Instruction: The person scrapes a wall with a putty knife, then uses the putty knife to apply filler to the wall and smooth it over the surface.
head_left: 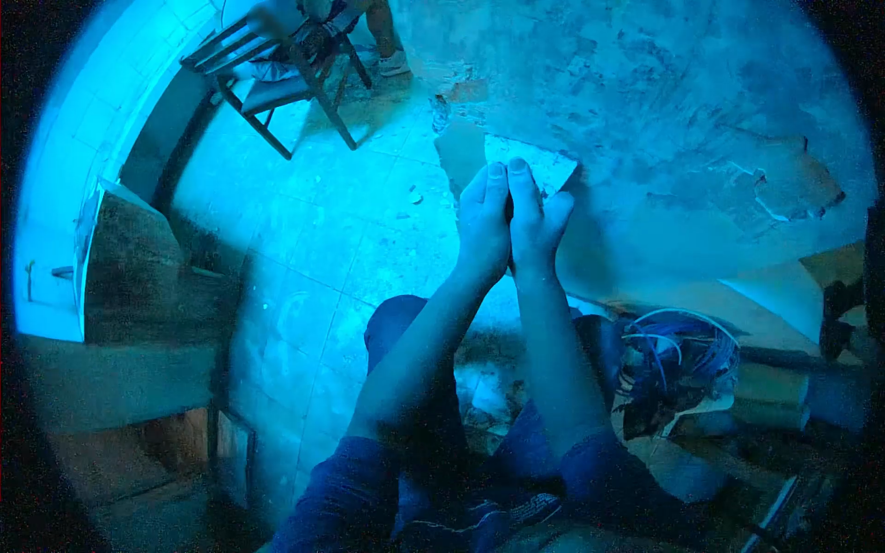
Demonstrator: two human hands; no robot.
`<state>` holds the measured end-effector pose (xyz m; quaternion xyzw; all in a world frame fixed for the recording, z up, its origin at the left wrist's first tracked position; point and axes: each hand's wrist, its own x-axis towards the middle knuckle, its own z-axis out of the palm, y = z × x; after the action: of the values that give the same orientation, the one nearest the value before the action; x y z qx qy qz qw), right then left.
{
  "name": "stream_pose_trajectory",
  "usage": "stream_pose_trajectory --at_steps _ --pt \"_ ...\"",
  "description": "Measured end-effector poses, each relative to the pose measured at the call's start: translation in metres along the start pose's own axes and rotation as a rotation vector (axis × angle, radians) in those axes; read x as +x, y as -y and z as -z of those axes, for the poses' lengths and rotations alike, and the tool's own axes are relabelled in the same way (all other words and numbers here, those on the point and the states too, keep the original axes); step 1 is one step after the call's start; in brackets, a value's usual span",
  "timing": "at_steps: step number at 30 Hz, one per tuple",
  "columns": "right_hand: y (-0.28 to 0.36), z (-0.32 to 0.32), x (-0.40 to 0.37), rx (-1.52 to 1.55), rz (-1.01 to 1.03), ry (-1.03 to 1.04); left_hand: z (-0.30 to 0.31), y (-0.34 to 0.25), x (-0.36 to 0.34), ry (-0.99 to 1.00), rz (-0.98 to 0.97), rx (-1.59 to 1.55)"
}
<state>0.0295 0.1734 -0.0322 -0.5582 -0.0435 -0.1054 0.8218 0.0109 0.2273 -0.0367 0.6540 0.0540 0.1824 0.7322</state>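
Note:
My left hand (pixel 483 221) and my right hand (pixel 536 221) are side by side in front of me, wrists close together and thumbs pointing away. Both are closed, with most fingers hidden beneath or behind them; I cannot tell what they hold. A grey flat piece (pixel 460 152) shows just beyond the left fingertips. Next to it a bright flat panel (pixel 544 164) overlaps the right fingertips in this view. My forearms reach out over my knees (pixel 392 323), which are bent.
A person (pixel 383 32) sits on a slatted chair (pixel 318 83) at the upper left. At right lie a bundle of wires (pixel 678 346), cardboard (pixel 774 396) and a torn sheet (pixel 802 180) on the stained floor. A cabinet (pixel 134 267) stands at left. Blue light covers everything.

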Motion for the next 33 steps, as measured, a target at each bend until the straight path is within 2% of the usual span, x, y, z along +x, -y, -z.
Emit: stream_pose_trajectory --at_steps 4,8,10,11,12,14,17,20,21,27,29,33 --pt "-0.006 0.011 0.001 0.003 -0.001 -0.049 -0.012 0.008 -0.005 -0.018 0.029 -0.144" --pt "-0.002 0.04 0.005 -0.067 0.027 0.098 -0.033 0.015 -0.015 -0.027 0.028 -0.235" --pt "-0.001 0.051 0.007 0.074 0.028 0.113 -0.046 0.015 -0.019 -0.077 -0.021 -0.271" --pt "0.003 0.058 0.006 0.124 -0.069 0.147 -0.047 0.018 -0.019 -0.029 -0.039 -0.249" --pt "0.004 0.06 0.005 0.12 -0.064 0.151 -0.048 0.022 -0.019 -0.03 -0.044 -0.254" --pt "0.008 0.062 0.004 0.111 -0.084 0.073 -0.05 0.023 -0.019 0.026 0.023 -0.274" --pt "0.008 0.066 0.006 0.092 -0.156 0.097 -0.048 0.02 -0.021 0.053 0.015 -0.193" --pt "0.009 0.063 0.002 -0.02 -0.156 0.049 -0.049 0.021 -0.021 0.014 0.037 -0.119" --pt "0.006 0.06 0.001 -0.024 -0.136 -0.018 -0.049 0.02 -0.022 0.018 0.04 -0.116" --pt "0.011 0.052 0.001 -0.1 0.003 -0.059 -0.048 0.012 -0.022 0.041 0.079 -0.147" --pt "0.014 0.046 -0.001 -0.078 -0.008 -0.068 -0.046 0.01 -0.021 0.006 0.04 -0.065" --pt "0.012 0.038 0.0 -0.052 -0.007 -0.034 -0.038 0.002 -0.02 0.011 0.054 -0.095"
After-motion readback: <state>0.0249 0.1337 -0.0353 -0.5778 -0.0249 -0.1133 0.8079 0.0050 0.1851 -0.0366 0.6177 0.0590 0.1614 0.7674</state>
